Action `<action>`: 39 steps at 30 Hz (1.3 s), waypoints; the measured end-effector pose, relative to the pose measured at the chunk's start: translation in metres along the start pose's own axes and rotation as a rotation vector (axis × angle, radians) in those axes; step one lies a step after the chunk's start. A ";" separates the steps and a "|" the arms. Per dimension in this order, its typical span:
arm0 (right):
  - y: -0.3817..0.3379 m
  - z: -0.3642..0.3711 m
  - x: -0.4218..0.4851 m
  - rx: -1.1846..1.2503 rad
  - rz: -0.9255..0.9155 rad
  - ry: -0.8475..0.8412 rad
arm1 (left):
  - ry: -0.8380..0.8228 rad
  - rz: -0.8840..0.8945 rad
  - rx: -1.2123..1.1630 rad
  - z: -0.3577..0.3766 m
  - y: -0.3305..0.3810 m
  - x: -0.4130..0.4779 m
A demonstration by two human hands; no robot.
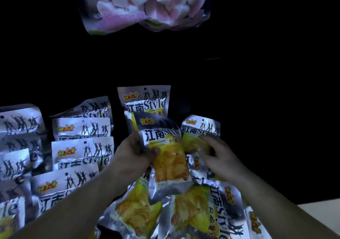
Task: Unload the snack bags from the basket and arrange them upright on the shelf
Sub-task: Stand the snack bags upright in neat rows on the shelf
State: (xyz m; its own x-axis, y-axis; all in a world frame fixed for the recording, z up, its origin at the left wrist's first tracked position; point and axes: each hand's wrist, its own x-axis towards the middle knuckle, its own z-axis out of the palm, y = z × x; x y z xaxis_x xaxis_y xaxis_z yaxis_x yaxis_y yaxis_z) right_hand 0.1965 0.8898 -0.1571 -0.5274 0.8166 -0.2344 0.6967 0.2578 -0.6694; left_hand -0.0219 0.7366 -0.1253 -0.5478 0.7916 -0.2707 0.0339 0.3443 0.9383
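Your left hand (136, 150) pinches a chip bag (165, 157) just in front of the standing chip bag (145, 99), and your right hand (219, 157) holds a second chip bag (199, 130) to its right; both look light, puffy and slippery, so hold the sides softly.

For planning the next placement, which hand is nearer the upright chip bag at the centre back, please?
Left. The left hand is just in front of the upright chip bag; the right hand lies off to its right.
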 end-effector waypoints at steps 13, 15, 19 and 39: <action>0.010 -0.002 -0.002 -0.373 0.012 -0.171 | 0.007 0.098 0.057 0.017 -0.001 -0.002; 0.015 0.002 -0.005 -0.438 -0.008 -0.160 | 0.027 0.090 0.041 0.019 0.001 -0.001; 0.026 0.012 -0.011 -0.437 -0.033 -0.054 | 0.030 0.133 0.089 0.025 0.002 -0.002; -0.036 -0.018 -0.011 0.399 -0.127 0.215 | 0.159 0.154 -0.092 0.056 0.034 0.031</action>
State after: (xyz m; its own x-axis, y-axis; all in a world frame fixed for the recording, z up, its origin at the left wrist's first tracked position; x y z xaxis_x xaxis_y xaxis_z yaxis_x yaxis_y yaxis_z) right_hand 0.1863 0.8804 -0.1182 -0.4545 0.8907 -0.0102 0.3698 0.1783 -0.9119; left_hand 0.0094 0.8011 -0.1141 -0.6673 0.7391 -0.0918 0.0549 0.1718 0.9836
